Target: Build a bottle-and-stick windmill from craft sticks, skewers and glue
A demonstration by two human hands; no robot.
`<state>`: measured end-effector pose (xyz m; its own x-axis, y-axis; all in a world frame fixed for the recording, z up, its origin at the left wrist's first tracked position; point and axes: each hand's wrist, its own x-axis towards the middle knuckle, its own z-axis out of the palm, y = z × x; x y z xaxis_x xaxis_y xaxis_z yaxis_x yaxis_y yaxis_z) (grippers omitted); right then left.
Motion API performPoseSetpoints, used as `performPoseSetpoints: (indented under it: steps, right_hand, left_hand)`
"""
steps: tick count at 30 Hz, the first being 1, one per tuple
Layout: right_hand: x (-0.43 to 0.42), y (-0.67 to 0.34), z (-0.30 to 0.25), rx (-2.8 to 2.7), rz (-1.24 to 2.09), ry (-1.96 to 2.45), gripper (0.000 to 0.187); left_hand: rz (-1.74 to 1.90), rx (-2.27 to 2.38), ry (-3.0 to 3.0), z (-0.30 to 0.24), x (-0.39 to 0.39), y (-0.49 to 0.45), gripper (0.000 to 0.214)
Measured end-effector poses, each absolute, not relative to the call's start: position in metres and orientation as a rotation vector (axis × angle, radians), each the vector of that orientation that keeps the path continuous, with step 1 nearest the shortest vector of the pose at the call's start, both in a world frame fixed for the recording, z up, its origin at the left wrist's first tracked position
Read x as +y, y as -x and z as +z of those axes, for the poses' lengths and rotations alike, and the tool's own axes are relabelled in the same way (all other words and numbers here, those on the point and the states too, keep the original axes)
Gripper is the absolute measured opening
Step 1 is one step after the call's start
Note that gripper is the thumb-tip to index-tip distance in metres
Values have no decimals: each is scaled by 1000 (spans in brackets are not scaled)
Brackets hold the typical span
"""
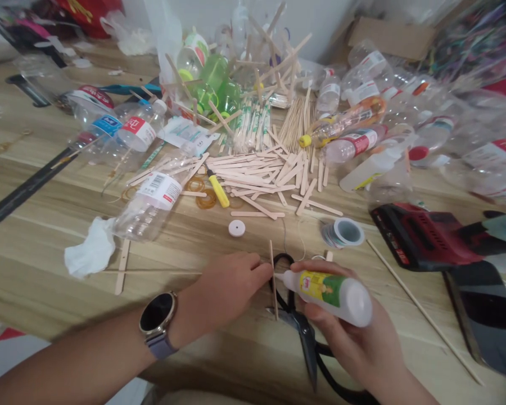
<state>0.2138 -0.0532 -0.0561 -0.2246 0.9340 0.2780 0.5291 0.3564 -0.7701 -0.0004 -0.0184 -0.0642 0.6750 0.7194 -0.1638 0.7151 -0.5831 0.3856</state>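
Note:
My left hand [231,287], wearing a wristwatch, is closed round a thin wooden skewer [160,273]. One craft stick [122,267] crosses the skewer at its left end, and a second, upright craft stick [274,281] stands at its right end by my fingertips. My right hand [341,332] grips a white glue bottle [333,293] with a yellow and green label. The bottle lies tilted on its side, its nozzle pointing left at the second stick; whether they touch is hard to tell. Black-handled scissors [306,332] lie partly hidden under my right hand.
Craft sticks [257,174] are heaped mid-table behind a white disc [236,228] and a yellow-handled screwdriver [218,190]. Plastic bottles [149,199] lie left and right. A wire spool [343,232], a red battery tool [421,233] and a phone [489,318] are at right.

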Motion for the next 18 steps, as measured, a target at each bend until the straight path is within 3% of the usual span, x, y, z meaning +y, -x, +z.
performPoseSetpoints:
  steps: [18]
  right_hand:
    - [-52, -214, -57, -1782, 767, 1321, 31]
  left_hand:
    - [36, 1143, -2489, -63, -19, 0, 15]
